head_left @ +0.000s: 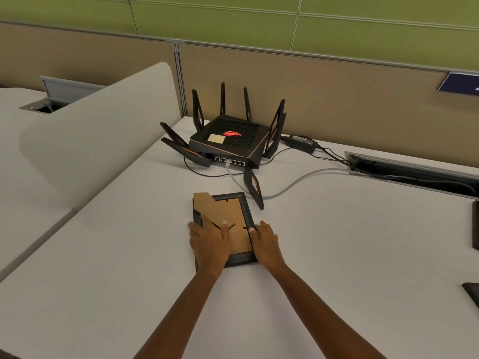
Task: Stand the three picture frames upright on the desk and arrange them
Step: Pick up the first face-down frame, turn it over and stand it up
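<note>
A black picture frame (234, 207) lies face down on the white desk (337, 242), its brown cardboard back and folded stand showing. My left hand (210, 243) rests flat on the frame's left half, fingers spread over the cardboard. My right hand (265, 238) grips the frame's right edge, thumb on the black rim. Two dark objects, perhaps other frames (475, 225) (473, 294), are cut off at the right edge of the view.
A black router (228, 139) with several antennas stands just beyond the frame; one antenna (254, 187) lies close to the frame's far right corner. Cables (293, 183) run right to a cable tray (414, 168). A beige divider (98, 130) bounds the desk's left side.
</note>
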{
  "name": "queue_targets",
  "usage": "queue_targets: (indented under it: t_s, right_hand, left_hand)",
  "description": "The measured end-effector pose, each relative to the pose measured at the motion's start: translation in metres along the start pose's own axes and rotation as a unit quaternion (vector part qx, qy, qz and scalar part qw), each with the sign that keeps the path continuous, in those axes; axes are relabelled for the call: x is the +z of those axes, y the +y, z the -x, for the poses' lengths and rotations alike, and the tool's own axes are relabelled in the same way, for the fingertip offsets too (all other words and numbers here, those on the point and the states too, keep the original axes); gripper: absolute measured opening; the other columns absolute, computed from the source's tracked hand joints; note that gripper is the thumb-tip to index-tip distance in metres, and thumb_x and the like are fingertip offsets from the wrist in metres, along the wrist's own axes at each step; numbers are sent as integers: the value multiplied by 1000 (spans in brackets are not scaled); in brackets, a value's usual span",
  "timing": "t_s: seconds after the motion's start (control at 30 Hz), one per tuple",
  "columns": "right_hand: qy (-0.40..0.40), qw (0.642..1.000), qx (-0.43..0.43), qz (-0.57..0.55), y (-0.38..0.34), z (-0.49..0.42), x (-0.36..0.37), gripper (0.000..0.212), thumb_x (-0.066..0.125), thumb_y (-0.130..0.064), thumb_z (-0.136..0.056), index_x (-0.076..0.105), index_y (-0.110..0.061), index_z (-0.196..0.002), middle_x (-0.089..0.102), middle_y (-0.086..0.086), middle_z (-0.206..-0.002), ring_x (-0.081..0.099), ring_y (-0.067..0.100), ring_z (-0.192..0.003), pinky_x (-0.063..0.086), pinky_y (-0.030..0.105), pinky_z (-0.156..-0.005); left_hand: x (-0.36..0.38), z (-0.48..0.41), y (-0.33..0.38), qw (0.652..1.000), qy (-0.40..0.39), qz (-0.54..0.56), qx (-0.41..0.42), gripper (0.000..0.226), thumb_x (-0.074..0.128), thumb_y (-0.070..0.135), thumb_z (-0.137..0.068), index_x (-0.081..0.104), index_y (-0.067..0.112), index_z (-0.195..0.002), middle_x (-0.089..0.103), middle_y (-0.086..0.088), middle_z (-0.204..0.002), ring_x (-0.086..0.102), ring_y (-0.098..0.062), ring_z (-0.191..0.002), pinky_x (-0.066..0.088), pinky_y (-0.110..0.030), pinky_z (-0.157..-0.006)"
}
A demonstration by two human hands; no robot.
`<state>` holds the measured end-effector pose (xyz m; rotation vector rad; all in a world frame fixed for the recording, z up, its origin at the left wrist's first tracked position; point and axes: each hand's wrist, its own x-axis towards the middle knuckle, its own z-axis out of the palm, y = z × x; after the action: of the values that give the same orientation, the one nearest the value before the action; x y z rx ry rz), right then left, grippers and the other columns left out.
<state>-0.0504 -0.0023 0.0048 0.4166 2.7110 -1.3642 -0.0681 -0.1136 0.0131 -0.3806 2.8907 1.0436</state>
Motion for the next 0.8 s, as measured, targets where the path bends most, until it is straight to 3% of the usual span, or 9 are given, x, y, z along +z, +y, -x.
queue_targets:
  t_s: [0.1, 0.17, 0.23, 0.33, 0.5, 0.63, 0.8]
  right_hand:
    - [11, 999, 22, -29, -7, -3, -3, 29, 33, -16, -96, 50, 3, -110, 45, 22, -130, 41, 31, -122, 29, 43, -110]
    - [14, 997, 44, -67, -11, -3, -3, 19, 37, -13, -95, 51, -1, -99, 49, 17, -115, 47, 27, -108, 40, 32, -92]
    - [11, 993, 61, -102, -16, -1, -5, 18, 38, -11, -94, 52, -4, -102, 49, 15, -109, 47, 20, -96, 41, 23, -75]
    - [-3, 989, 84, -125, -23, 0, -9, 30, 37, -12, -95, 47, -3, -122, 52, 16, -122, 45, 16, -93, 39, 24, -76]
    - [-18, 970, 118, -210, -38, 4, -26, 35, 39, -9, -93, 42, -9, -128, 51, 16, -129, 54, 25, -101, 48, 26, -75]
    - [-44, 957, 95, -271, -56, 12, -44, 32, 46, -8, -92, 46, -5, -124, 57, 21, -121, 57, 24, -91, 50, 25, -68]
    - [-42, 951, 46, -304, -74, 21, -68, 35, 50, -8, -90, 49, -5, -124, 58, 14, -109, 58, 25, -92, 52, 33, -78]
  left_hand:
    - [-3, -3, 6, 1000, 1, 9, -16, 56, 33, 35, -96, 20, 4, -141, 19, -31, -148, 22, -44, -136, 24, -49, -113]
    - [-6, -4, 9, 999, 1, 17, -27, 55, 33, 34, -96, 22, 3, -140, 25, -30, -145, 27, -44, -134, 27, -50, -112]
    - [-9, -6, 12, 999, -2, 27, -36, 55, 34, 34, -96, 21, 3, -140, 29, -29, -144, 29, -43, -132, 28, -50, -111]
    - [-15, -8, 14, 997, -8, 52, -49, 57, 34, 35, -96, 19, 3, -140, 31, -29, -142, 31, -43, -131, 29, -50, -109]
    - [-29, -16, 10, 988, -48, 121, -81, 60, 32, 38, -96, 14, 5, -143, 29, -26, -145, 30, -41, -132, 28, -51, -109]
    - [-42, -23, 6, 977, -76, 179, -82, 57, 30, 39, -96, 19, 6, -142, 32, -23, -145, 34, -40, -131, 31, -51, -110]
    - [-58, -19, 4, 954, -79, 283, -55, 41, 36, 26, -97, 33, 6, -133, 44, -20, -136, 45, -36, -121, 41, -45, -99]
